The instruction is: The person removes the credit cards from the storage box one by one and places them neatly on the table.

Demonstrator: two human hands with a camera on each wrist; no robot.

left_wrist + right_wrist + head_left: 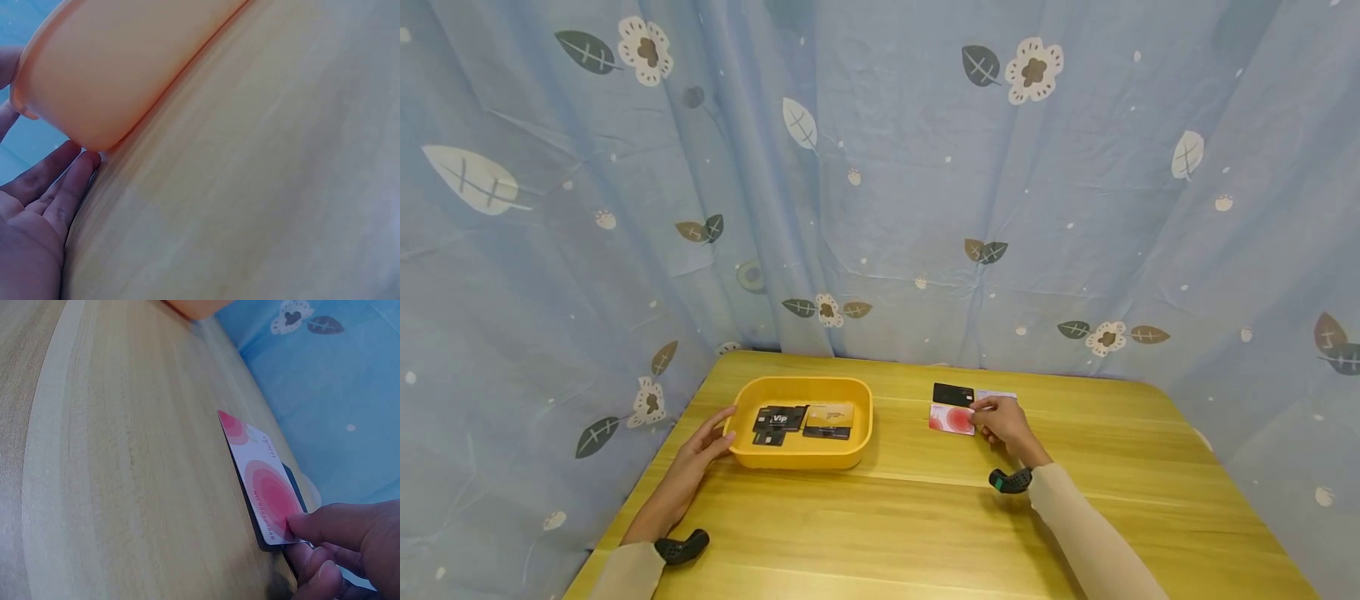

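Observation:
In the head view my left hand (700, 450) is at the near-left side of a yellow plastic basin (797, 460). Thumb and a finger grip its rim, while other fingers (65, 181) reach to the base of its wall in the left wrist view. My right hand (1006, 423) pinches the end of a white card with red circles (269, 481), thumb on top. Dark edges show under that card in the right wrist view. Just behind it on the table lies a black card (953, 394). A pale card (1000, 393) is partly covered by the right hand.
Inside the basin lie several black cards (769, 437), one lettered "Vip", and a gold-and-black card (829, 414). The wooden table (880, 533) ends at the back against a blue patterned curtain (895, 167), which also hangs at both sides.

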